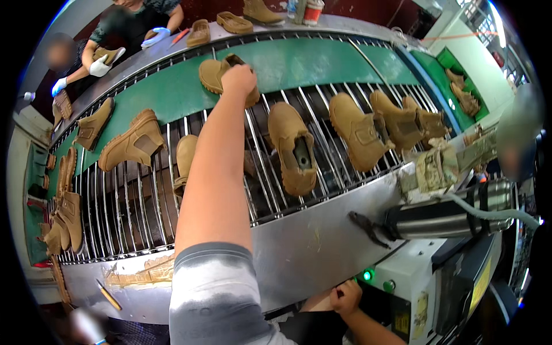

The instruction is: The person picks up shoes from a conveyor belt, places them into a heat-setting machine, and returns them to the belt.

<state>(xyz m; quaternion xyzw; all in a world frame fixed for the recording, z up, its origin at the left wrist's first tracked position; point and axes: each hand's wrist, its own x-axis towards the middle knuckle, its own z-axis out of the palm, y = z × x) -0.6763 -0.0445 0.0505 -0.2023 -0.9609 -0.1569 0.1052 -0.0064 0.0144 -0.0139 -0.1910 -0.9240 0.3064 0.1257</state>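
Stretched out over the conveyor, my left hand (pixel 240 79) is closed on the upper of a tan ankle boot (pixel 210 73), whose toe points left. The boot is at the border between the green belt and the metal rods; the hand covers part of it. Below it, a tan shoe (pixel 185 155) is partly hidden behind my forearm. Another tan boot (pixel 290 146) lies to the right, its opening toward me. Low in the view, my right hand (pixel 347 296) is held in a loose fist beside the machine, with nothing visible in it.
More tan boots (pixel 135 141) lie along the rod conveyor (pixel 129 207). On the steel ledge (pixel 299 247) are pliers (pixel 371 229), a steel flask (pixel 437 215) and a yellow-handled tool (pixel 109 296). A control box (pixel 397 290) stands at lower right. Across the belt, gloved co-workers (pixel 135 26) handle footwear.
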